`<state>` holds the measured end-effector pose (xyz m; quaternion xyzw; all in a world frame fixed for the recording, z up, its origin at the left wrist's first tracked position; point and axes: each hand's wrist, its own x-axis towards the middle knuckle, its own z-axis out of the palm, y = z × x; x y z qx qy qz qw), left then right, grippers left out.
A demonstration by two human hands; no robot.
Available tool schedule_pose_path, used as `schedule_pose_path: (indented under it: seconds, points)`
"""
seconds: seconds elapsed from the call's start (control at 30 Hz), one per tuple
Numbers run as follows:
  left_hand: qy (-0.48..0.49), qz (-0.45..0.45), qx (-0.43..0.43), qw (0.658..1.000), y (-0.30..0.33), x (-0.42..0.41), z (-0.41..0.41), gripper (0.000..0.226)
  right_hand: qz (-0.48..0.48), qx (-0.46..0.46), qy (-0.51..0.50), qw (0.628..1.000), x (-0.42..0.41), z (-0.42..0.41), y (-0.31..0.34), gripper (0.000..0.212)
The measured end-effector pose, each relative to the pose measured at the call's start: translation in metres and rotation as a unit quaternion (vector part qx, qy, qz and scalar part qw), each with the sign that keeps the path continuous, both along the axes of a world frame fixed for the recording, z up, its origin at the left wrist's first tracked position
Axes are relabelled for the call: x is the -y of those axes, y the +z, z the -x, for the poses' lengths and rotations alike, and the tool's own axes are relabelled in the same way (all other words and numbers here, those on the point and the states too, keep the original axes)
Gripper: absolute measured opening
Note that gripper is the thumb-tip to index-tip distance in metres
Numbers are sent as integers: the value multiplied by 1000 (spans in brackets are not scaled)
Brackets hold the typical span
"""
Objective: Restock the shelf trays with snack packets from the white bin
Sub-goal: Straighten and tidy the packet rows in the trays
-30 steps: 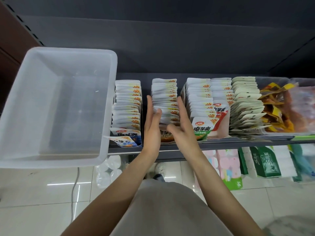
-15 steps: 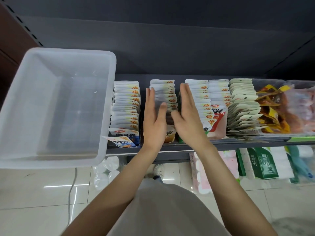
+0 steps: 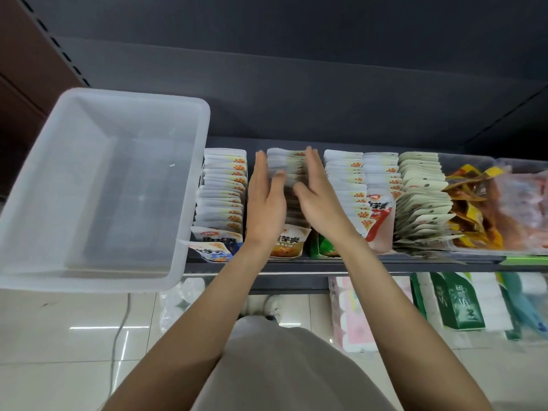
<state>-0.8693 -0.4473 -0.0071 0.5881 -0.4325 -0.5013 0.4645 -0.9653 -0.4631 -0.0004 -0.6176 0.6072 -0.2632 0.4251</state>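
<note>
While straight-fingered left hand (image 3: 266, 203) and right hand (image 3: 318, 200) flank the white-topped foil snack-packet row (image 3: 286, 164), uneven pressure could topple packets sideways.

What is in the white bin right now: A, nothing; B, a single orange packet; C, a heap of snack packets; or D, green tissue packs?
A: the white bin shows only its bare translucent floor and walls, with no packets inside.
</note>
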Motion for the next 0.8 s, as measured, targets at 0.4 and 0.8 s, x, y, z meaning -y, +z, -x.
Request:
schedule_pose_path:
  seconds: [0.4, 0.8]
  points:
    - [-67, 0, 180, 981, -6, 21, 0, 46, 22, -143, 80, 986, 15, 4, 1, 54]
    - [27, -84, 20, 996, 1, 1, 1, 48, -98, 203, -128, 966, -38, 2, 9, 52]
